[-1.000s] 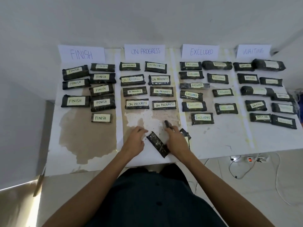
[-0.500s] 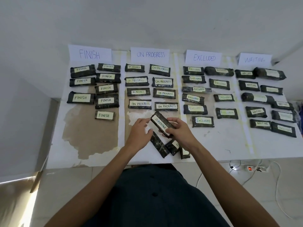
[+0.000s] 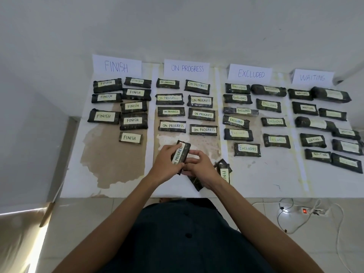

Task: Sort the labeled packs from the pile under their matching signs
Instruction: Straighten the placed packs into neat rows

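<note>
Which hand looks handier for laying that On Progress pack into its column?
Probably the left hand: it grips the ON PROGRESS pack beside the free spot under that column, while the right hand only steadies its near end.

White table point(image 3: 275, 180): standing against a pale wall point(image 3: 177, 26), its covering peeling to show brown patches point(image 3: 110, 154) at the near left. Tiled floor point(image 3: 295, 253): lying below the table's near edge. Power strip point(image 3: 307, 211): sitting on the floor at right, red switch glowing, white cables point(image 3: 283, 223) looping around it.

White table point(image 3: 275, 180), sorted labeled packs point(image 3: 247, 149)
</note>
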`<state>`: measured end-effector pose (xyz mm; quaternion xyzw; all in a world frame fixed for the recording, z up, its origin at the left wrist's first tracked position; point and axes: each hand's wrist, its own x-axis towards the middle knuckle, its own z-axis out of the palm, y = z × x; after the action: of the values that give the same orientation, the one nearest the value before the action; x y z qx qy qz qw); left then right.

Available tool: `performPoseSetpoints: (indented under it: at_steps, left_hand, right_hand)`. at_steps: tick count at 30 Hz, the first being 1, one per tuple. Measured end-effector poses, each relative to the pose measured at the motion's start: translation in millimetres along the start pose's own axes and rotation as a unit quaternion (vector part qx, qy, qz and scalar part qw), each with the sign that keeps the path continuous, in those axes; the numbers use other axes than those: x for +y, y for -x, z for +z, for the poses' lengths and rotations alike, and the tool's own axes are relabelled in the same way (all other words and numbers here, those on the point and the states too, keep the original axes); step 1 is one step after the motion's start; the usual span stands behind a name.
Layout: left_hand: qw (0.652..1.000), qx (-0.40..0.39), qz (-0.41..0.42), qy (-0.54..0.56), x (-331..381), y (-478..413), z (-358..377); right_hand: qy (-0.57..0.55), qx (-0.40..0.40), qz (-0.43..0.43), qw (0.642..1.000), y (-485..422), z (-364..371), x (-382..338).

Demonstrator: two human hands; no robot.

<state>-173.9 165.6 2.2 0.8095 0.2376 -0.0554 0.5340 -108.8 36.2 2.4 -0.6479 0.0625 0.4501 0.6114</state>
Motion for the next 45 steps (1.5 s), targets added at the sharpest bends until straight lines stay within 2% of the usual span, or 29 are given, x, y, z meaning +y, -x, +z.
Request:
performPoseSetpoints:
  at_steps: [8,13,16,21,23,28,30,32,34,35,37,39,41,43,45]
  left_hand:
    - [0.998,0.005,0.041,-0.048,-13,-5,1]
    - [0.995,-0.011,0.027,-0.096,-23,-31,-3]
    - [0.987,-0.012,0.059,-0.147,-30,-55,-7]
    - [0.962,-0.039,0.108,-0.246,-49,-90,-9]
    - [0.958,-0.044,0.12,-0.258,-52,-94,-10]
    - [0.952,-0.043,0.143,-0.267,-60,-96,-12]
    - [0.948,-0.034,0.151,-0.279,-59,-92,-12]
    - [0.954,-0.02,0.147,-0.259,-56,-84,-9]
    - [0.974,-0.015,0.113,-0.194,-51,-69,-4]
    - [0.983,-0.019,0.086,-0.159,-47,-61,-1]
    - [0.994,-0.033,0.03,-0.104,-41,-44,3]
    - [0.998,-0.041,-0.016,-0.047,-36,-30,6]
    - [0.998,-0.038,-0.051,0.01,-29,-21,9]
    - [0.996,-0.034,-0.069,0.043,-21,-15,11]
    - [0.996,-0.033,-0.066,0.049,-15,-13,12]
  right_hand:
    - [0.044,0.016,0.003,0.999,-10,-1,2]
    - [0.057,0.011,0.009,0.998,-22,5,-2]
    - [0.166,0.049,0.0,0.985,-35,1,-3]
    - [0.384,0.115,-0.025,0.916,-43,-25,11]
    - [0.482,0.114,-0.039,0.868,-43,-31,22]
    - [0.684,0.08,-0.069,0.722,-34,-27,46]
    - [0.699,0.078,-0.084,0.706,-34,-26,50]
    - [0.692,0.07,-0.092,0.713,-34,-23,50]
    - [0.672,0.074,-0.115,0.728,-34,-19,47]
    - [0.641,0.082,-0.117,0.754,-34,-19,44]
    - [0.514,0.117,-0.098,0.844,-33,-20,32]
    - [0.337,0.135,-0.05,0.931,-34,-24,18]
    - [0.138,0.101,0.004,0.985,-34,-26,5]
    - [0.003,0.067,0.029,0.997,-30,-27,-7]
    - [-0.057,0.042,0.032,0.997,-27,-27,-16]
